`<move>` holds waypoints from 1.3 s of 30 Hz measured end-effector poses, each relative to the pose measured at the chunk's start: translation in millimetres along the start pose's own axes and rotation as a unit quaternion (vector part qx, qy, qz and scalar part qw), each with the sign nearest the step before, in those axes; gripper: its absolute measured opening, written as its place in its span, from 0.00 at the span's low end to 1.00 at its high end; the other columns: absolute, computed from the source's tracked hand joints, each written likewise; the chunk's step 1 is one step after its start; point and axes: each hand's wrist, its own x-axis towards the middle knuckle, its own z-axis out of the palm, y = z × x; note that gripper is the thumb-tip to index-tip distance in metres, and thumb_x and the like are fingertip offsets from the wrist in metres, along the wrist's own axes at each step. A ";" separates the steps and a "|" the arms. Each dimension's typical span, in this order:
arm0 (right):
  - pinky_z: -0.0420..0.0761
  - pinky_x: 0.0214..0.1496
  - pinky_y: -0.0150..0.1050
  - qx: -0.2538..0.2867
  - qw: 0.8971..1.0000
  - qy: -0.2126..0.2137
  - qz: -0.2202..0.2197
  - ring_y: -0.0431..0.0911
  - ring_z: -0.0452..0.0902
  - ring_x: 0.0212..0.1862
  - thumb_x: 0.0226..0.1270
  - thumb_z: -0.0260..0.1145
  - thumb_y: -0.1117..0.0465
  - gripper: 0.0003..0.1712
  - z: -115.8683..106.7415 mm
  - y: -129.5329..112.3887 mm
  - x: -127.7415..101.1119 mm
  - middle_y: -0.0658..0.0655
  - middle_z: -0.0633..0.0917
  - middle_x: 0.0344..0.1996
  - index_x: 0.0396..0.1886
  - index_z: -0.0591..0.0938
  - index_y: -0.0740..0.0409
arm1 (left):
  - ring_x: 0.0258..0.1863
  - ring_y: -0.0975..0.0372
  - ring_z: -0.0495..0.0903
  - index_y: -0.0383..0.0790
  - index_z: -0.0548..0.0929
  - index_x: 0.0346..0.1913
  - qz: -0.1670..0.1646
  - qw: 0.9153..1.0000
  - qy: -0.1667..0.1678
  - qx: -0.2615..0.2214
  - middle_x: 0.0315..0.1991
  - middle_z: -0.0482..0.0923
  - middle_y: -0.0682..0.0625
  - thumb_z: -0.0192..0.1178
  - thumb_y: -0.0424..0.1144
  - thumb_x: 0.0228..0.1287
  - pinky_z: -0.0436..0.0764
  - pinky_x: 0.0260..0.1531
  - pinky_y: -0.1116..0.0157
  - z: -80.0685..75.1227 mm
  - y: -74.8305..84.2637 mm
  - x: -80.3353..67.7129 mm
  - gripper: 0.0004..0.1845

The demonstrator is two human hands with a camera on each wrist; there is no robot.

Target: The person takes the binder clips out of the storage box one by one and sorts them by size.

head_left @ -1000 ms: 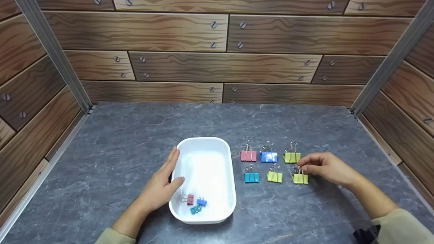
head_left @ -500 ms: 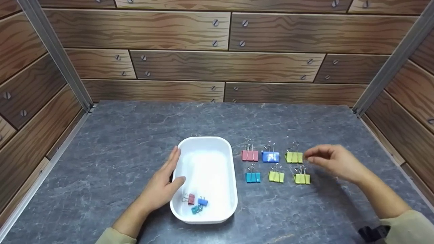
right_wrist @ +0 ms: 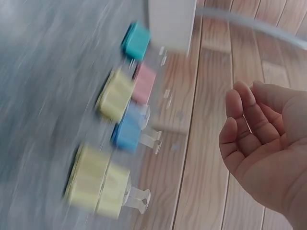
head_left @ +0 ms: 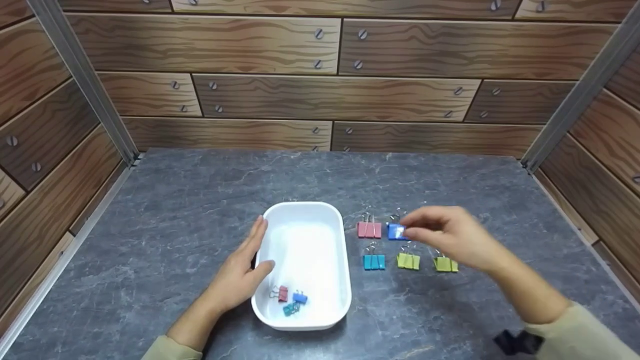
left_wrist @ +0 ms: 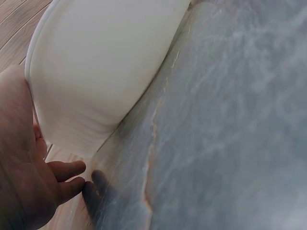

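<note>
My left hand (head_left: 237, 275) holds the left side of a white plastic container (head_left: 345, 280), thumb over the rim and fingers along the outer wall. Inside lie three small binder clips: red (head_left: 283, 294), blue (head_left: 300, 298) and teal (head_left: 291, 309). Several larger binder clips stand in two rows to the right. The back row has pink (head_left: 369, 230) and blue (head_left: 395, 231); the front has teal (head_left: 374, 262), yellow (head_left: 408, 261) and another yellow (head_left: 446, 264). My right hand (head_left: 450, 235) hovers over the back row, fingers loosely bent, holding nothing. It hides a back yellow clip (right_wrist: 112, 191) from the head view.
A grey marbled tabletop (head_left: 200, 185) carries everything. Wood-plank-patterned walls (head_left: 275, 100) enclose it at the back and both sides, with metal posts (head_left: 570, 95) in the rear corners.
My right hand has left the yellow clips at the right end and swept left to beside the blue clip. The left hand and the container stay in place.
</note>
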 end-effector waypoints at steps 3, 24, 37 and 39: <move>0.89 0.46 0.39 0.007 1.000 -0.018 -0.024 0.46 0.89 0.43 0.72 0.74 0.59 0.09 21.8 -13.3 12.4 0.49 0.92 0.42 0.49 0.91 0.51 | 0.84 0.51 0.49 0.42 0.52 0.86 -0.003 1.000 0.001 0.003 0.87 0.44 0.49 0.58 0.39 0.74 0.55 0.79 0.45 -0.1 -0.9 -0.9 0.43; 0.86 0.44 0.36 0.021 0.987 -0.127 -0.091 0.36 0.84 0.39 0.72 0.73 0.61 0.09 134.6 -48.3 54.5 0.43 0.91 0.38 0.50 0.91 0.53 | 0.83 0.49 0.52 0.41 0.53 0.86 0.007 1.000 0.004 0.007 0.86 0.46 0.47 0.59 0.40 0.73 0.58 0.78 0.45 0.3 -0.3 1.3 0.43; 0.88 0.47 0.45 -0.024 0.983 -0.136 -0.117 0.33 0.84 0.39 0.70 0.74 0.63 0.10 161.7 -36.0 60.6 0.47 0.92 0.36 0.48 0.91 0.59 | 0.82 0.49 0.53 0.42 0.52 0.86 0.008 1.000 0.003 0.016 0.86 0.46 0.46 0.58 0.40 0.73 0.59 0.78 0.43 0.6 -0.5 0.7 0.44; 0.87 0.45 0.43 -0.043 0.983 -0.133 -0.123 0.33 0.83 0.38 0.70 0.74 0.62 0.10 163.9 -35.7 60.2 0.46 0.92 0.36 0.48 0.91 0.58 | 0.82 0.48 0.53 0.42 0.52 0.86 0.010 1.000 0.006 0.016 0.86 0.47 0.46 0.58 0.40 0.73 0.59 0.78 0.43 0.5 -0.8 0.6 0.44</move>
